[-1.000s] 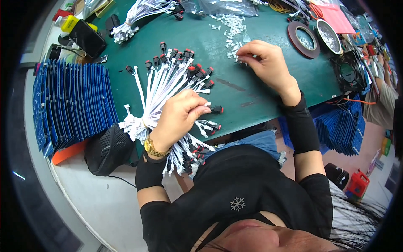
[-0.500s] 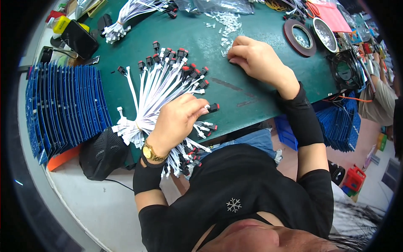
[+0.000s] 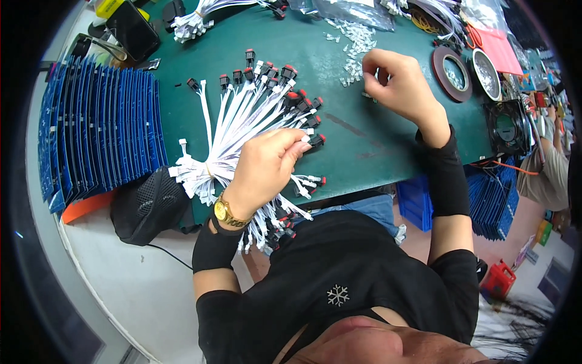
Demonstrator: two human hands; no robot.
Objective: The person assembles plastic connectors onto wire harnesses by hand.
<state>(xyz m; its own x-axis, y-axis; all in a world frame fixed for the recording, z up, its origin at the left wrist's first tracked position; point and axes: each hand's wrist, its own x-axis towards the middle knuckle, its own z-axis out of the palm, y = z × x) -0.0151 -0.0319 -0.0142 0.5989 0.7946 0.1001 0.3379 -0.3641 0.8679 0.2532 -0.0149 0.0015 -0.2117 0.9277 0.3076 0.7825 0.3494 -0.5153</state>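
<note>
1. Fingers (image 3: 290, 137) and thumb of the left hand (image 3: 262, 167) pinch narrowly on a white connector (image 3: 306, 139), a black-and-red switch (image 3: 317, 141) poking out just past the tips!
2. Under that wrist, with its gold watch (image 3: 223, 211), the banded bundle of white cables (image 3: 236, 121) fans across the table's near left side.
3. Over to the right hand (image 3: 403, 82): curled above the tabletop, right beside scattered clear plastic pieces (image 3: 359, 42); whether its fingertips meet or grip a piece, one cannot tell.
4. What a surface: a green table (image 3: 254, 36), scored by dark streaks (image 3: 345, 124) between the hands.
5. Far right, a brown tape roll (image 3: 435, 67) lies near a white bowl (image 3: 496, 97), with a pink sheet (image 3: 498, 51) behind and a black fan (image 3: 504, 127) nearer the edge.
6. Out left, blue circuit boards (image 3: 103, 121) stand in a packed row, a black mesh bag (image 3: 148, 206) beside them.
7. Into the room: a blue crate (image 3: 415, 203), more blue boards (image 3: 492, 200), a red jerrycan (image 3: 500, 279), and a co-worker's beige clothing (image 3: 545, 182) at the right.
8. Markings now! A silvery snowflake emblem (image 3: 338, 295) sits on the black top (image 3: 303, 255); pale marks on the left-hand boards are too small to read.
</note>
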